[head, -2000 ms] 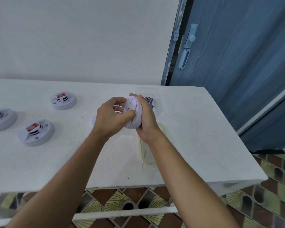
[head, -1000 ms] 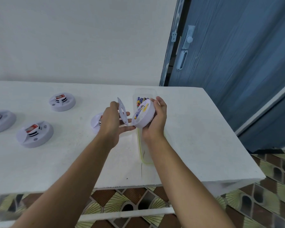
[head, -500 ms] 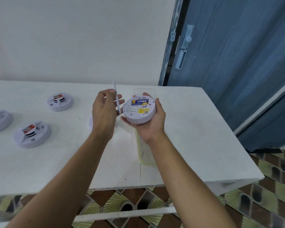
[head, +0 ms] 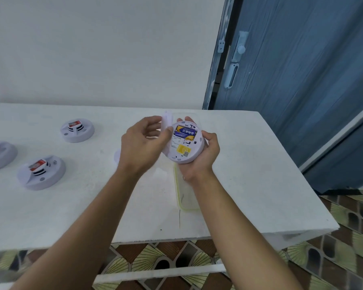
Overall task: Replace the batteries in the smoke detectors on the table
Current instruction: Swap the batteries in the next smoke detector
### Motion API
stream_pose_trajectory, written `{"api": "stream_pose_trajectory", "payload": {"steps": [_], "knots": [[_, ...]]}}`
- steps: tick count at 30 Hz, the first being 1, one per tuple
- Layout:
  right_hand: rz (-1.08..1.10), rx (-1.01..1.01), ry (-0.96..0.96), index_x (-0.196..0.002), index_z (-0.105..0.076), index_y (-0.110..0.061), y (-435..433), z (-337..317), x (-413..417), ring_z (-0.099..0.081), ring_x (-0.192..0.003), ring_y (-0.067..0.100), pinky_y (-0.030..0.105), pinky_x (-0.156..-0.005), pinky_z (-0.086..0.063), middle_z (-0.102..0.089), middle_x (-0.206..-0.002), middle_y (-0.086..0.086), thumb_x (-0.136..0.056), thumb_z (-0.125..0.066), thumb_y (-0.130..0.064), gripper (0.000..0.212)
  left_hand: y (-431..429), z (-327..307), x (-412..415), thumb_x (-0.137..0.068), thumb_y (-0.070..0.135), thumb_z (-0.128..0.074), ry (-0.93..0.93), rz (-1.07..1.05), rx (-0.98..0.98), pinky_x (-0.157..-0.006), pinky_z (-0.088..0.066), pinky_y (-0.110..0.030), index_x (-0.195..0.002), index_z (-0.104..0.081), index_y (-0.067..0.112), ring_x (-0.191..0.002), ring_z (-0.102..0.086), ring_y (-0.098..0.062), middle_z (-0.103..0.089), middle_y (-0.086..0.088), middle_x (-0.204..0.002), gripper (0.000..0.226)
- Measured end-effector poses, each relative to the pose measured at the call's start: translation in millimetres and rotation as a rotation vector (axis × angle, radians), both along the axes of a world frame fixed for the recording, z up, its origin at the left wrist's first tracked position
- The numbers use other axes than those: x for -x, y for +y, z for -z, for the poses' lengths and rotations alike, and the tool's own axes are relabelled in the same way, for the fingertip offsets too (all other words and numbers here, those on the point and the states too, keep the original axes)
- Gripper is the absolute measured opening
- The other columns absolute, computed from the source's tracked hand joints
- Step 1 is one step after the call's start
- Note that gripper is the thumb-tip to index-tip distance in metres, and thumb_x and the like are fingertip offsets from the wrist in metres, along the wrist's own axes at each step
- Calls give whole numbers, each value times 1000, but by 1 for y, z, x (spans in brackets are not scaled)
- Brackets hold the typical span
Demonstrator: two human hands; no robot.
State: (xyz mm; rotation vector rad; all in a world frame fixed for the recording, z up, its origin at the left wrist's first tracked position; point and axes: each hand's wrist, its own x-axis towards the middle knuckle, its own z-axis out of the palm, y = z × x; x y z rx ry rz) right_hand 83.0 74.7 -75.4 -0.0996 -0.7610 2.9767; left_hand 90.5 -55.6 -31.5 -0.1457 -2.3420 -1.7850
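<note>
My right hand (head: pixel 203 160) cradles a round white smoke detector (head: pixel 184 143) with its underside up. A blue and yellow battery (head: pixel 186 131) lies in the open compartment, above a yellow sticker. My left hand (head: pixel 143 143) pinches the detector's thin white back cover (head: pixel 167 122) just to its left, the thumb touching the detector's rim. Three more white detectors rest face up on the table at the left: one (head: pixel 77 130) at the back, one (head: pixel 41 172) nearer, one (head: pixel 0 155) at the frame edge. Another detector (head: pixel 117 156) peeks out behind my left wrist.
A clear plastic container with a yellow-green rim (head: pixel 186 197) lies on the white table (head: pixel 249 185) under my right hand; its contents are hidden. A blue door (head: pixel 291 70) stands at the right. The table's front edge runs above a patterned tiled floor (head: pixel 344 248).
The detector was split: my left hand pulled the back cover off and holds it aside, while my right hand turned the body underside up, exposing the battery.
</note>
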Motion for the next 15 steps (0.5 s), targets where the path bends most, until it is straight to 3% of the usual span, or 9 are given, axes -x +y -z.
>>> {"api": "stream_pose_trajectory", "payload": {"steps": [2,7,10,15], "knots": [[16,-57,30,-106,-73,-13,0,-1,-1,-64,-102,30,40,-90,-50,-68,-113,14,-72,-48,-32,46,7,-4,-7,-73,44,-66,74,15,151,-73,-53,-12,-114,-66,26,-87,-65,2,-69,16,-100,46],[33,-163,88,-108,-69,-13,0,-2,-4,-65,-98,31,38,-80,-56,-69,-107,11,-78,-44,-32,43,22,-2,-13,-73,43,-71,161,-2,390,-84,-51,-26,-122,-61,21,-96,-59,-9,-62,7,-109,54],[55,-222,105,-110,-64,-10,1,-5,-6,-68,-90,23,33,-72,-58,-69,-104,8,-79,-44,-31,43,26,-1,-14,-77,43,-71,139,-22,426,-83,-49,-25,-126,-59,20,-98,-57,-11,-59,5,-110,56],[57,-219,108,-115,-61,-7,0,-9,-6,-67,-92,27,38,-73,-58,-61,-113,16,-73,-51,-33,51,28,-5,-15,-77,47,-71,122,-55,394,-79,-44,-21,-122,-62,22,-94,-58,-11,-58,5,-105,52]]}}
